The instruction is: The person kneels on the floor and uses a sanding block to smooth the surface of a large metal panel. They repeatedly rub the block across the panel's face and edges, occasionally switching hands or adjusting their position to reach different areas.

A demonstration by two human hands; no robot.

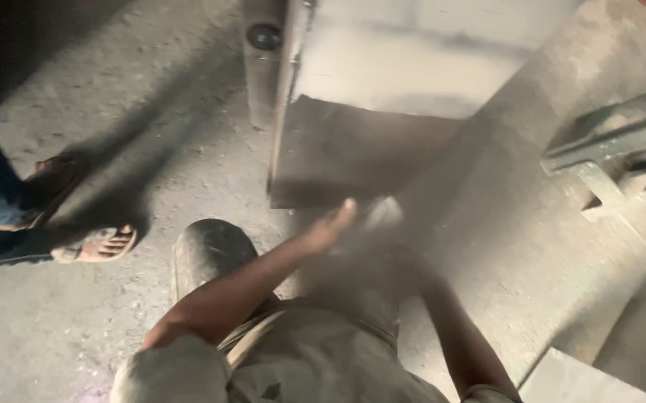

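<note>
L hand blurred, fingers stretched flat, holding nothing seen. R hand lost in dust, grip can't tell. Metal box just beyond both.

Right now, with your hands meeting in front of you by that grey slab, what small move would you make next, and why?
Probably pause and let the blur settle. The left hand and right hand are smeared together in a dusty haze, with a pale blurred object at the fingertips, beside the grey slab; the grip cannot be judged.
</note>
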